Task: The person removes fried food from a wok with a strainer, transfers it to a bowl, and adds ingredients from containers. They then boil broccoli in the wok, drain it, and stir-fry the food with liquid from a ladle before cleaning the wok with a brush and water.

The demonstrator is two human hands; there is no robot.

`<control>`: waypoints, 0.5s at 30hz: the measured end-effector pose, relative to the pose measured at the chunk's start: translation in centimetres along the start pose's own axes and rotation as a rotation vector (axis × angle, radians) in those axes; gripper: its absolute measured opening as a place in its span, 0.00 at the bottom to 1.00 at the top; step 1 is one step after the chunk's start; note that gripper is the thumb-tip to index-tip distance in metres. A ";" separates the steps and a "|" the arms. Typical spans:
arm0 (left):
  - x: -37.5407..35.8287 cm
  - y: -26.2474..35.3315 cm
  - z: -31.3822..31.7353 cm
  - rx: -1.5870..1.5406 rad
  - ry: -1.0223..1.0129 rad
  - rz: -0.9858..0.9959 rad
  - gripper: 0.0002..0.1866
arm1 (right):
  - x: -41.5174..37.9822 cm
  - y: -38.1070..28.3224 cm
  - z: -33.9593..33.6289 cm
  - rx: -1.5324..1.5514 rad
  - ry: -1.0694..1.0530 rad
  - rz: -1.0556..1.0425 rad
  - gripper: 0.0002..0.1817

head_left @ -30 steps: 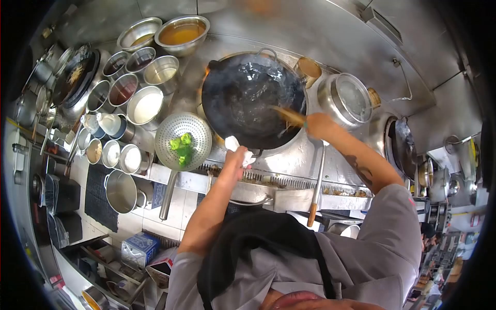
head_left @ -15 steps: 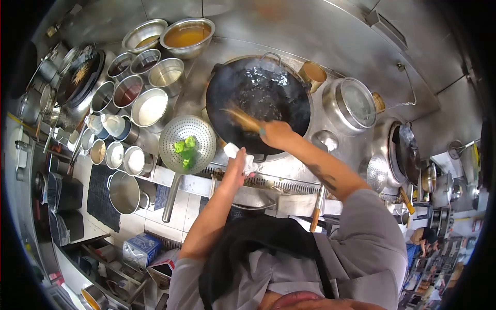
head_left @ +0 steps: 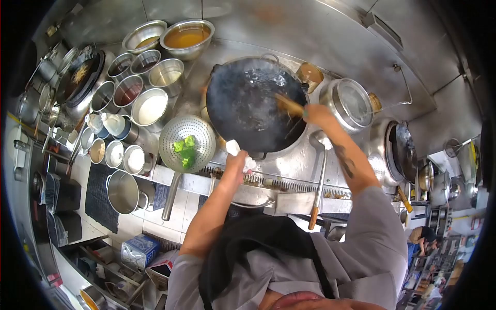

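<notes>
My right hand (head_left: 319, 115) is closed around a bamboo wok brush (head_left: 290, 106), its bristles inside the right part of a large black wok (head_left: 235, 121). Water and steam show in the wok. At its near left rim, my left hand (head_left: 236, 165) is closed on a white cloth (head_left: 233, 147); whether the cloth wraps a wok handle is hidden. Left of that hand, a perforated strainer (head_left: 204, 135) holds green broccoli (head_left: 185, 151). A ladle (head_left: 321, 170) with a wooden handle end lies to the right, below my right forearm.
Several metal pots of sauces and powders stand at left, including a pot of white contents (head_left: 150, 107). Behind them sits a bowl of amber liquid (head_left: 187, 39). A lidded pot (head_left: 352, 103) and another wok (head_left: 408, 147) are at right. A person (head_left: 424, 237) bends at far right.
My right hand and the brush have swept right across the wok, from its lower middle to its right side. My left hand stays near the rim with the cloth, shifted slightly.
</notes>
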State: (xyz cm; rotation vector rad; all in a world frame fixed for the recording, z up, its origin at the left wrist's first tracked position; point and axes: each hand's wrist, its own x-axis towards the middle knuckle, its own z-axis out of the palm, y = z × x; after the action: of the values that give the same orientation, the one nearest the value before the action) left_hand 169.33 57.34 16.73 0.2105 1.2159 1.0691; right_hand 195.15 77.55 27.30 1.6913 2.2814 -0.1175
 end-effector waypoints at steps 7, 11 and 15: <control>-2.2 -0.8 -2.8 -0.037 0.085 -0.060 0.16 | 1.0 -3.6 3.5 0.132 0.250 -0.156 0.19; -6.6 -0.8 -4.1 -0.005 0.083 -0.072 0.19 | 7.8 -6.7 3.5 0.298 0.408 0.009 0.17; -11.4 -1.9 -7.8 -0.077 -0.160 0.025 0.19 | 3.9 -15.5 4.1 0.348 0.253 -0.170 0.17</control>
State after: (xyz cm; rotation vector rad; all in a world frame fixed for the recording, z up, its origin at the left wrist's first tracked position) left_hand 164.41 44.68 19.88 0.2474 1.0293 1.0976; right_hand 180.24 75.45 20.56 1.7525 2.7235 -0.3764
